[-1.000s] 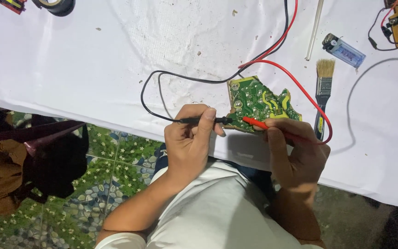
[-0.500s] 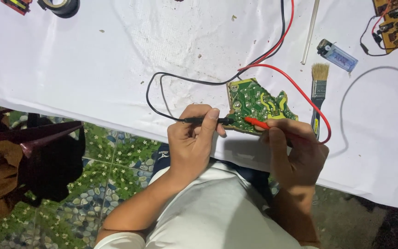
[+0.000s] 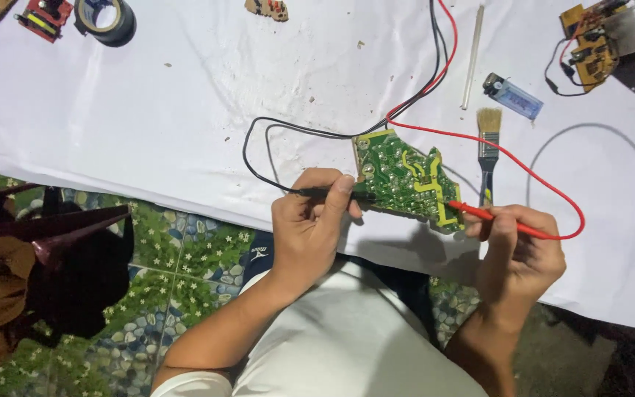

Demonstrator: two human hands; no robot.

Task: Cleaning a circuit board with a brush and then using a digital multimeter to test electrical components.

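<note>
Two hands work a green circuit board (image 3: 404,179) lying on the white table cover (image 3: 185,125) near its front edge. Left hand (image 3: 310,220) pinches a black probe (image 3: 332,193) at the board's left edge; right hand (image 3: 519,254) grips a red probe (image 3: 490,217) touching its lower right corner. Paintbrush (image 3: 487,143) just beside.

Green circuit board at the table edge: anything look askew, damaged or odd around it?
The green circuit board lies tilted at the edge of the white table cover, its outline irregular. The left hand holds a black probe, the right hand a red probe. Small crumbs speckle the cover; no damage visible.
</note>
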